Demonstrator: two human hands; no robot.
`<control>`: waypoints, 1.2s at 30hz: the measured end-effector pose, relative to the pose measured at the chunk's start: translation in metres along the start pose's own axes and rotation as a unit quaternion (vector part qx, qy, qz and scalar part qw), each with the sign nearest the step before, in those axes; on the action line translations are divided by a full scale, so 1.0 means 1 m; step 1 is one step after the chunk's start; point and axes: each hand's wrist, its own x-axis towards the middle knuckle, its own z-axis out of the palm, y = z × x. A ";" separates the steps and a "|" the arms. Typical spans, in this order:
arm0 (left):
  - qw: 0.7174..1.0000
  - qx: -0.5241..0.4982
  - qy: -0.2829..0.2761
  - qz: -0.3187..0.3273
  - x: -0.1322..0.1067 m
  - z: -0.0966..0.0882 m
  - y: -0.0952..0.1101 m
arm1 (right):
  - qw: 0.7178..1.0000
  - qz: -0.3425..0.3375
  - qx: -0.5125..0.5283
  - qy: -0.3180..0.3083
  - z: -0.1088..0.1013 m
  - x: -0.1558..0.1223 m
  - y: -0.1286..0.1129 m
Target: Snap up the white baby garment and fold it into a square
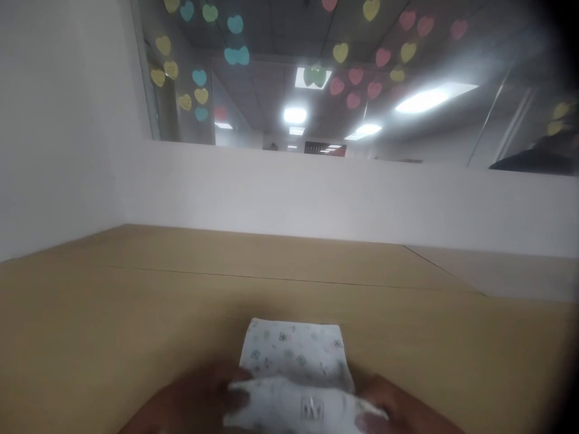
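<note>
A folded white disposable diaper (294, 355) with a small pastel print lies on the tan tabletop (136, 325), low in the view. Its near layer is folded over and bears a small tab (312, 410). My left hand (194, 401) grips the diaper's left side, with the fingers curled over the fold. My right hand (389, 410) holds its right side at the folded edge. Both hands are cut off by the bottom of the picture.
A white partition (316, 199) runs along the far side of the tabletop. Above it, glass (253, 102) carries several coloured paper hearts and reflects ceiling lights. A dark shape (538, 158) shows at the upper right, too unclear to name.
</note>
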 end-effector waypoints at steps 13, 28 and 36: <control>0.974 -0.199 -0.085 -0.066 0.104 -0.034 -0.023 | 0.978 0.044 0.194 -0.065 -0.033 0.115 0.010; 0.990 0.011 0.098 -0.100 0.114 -0.015 -0.024 | 0.983 0.041 -0.097 0.147 -0.007 0.118 0.008; 0.987 0.044 0.126 -0.087 0.117 -0.015 -0.027 | 0.975 0.068 -0.135 0.163 -0.004 0.120 0.008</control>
